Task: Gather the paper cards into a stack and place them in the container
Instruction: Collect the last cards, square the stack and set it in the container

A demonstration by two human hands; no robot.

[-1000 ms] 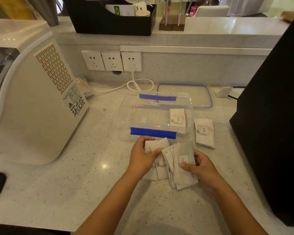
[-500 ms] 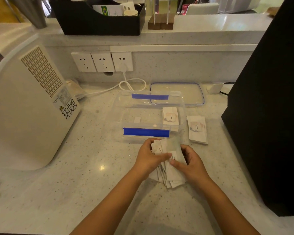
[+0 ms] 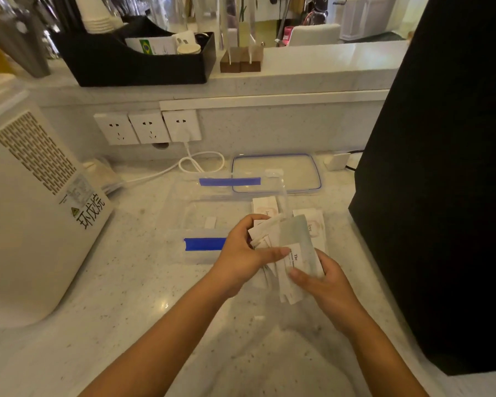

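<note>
Trouble first, from the head view: the bundle of paper cards [image 3: 287, 253] is loose and fanned, edges poking out at several angles, and that is where I'd judge this can slip. If either grip eases while the edges get squared, a card from the bottom of the fan could slide out onto the desk [image 3: 132, 296]. A ragged stack could also catch the near wall of the clear container [image 3: 201, 222] on the way in, where the blue tape strip [image 3: 205, 243] marks the rim.

Two more cards are not gathered. One lies inside the container at its right end [image 3: 265, 206], and another card rests on the desk [image 3: 312, 222] just beside the container at 3 o'clock from it, partly hidden behind the bundle. Miss that one and the stack goes in short.

Now the hands. Left hand [image 3: 241, 253] comes in from 7 o'clock, fingers curled over the top left of the bundle, thumb stretched across its face, closed on the cards. Right hand [image 3: 324, 282] comes in from 5 o'clock, cupping the lower right edge, thumb on top, also closed on the same bundle. Both wrists are low, and the bundle is tilted, raised just in front of the container's near right corner. The container's lid [image 3: 275, 173] lies flat at 12 o'clock, beyond it.
</note>
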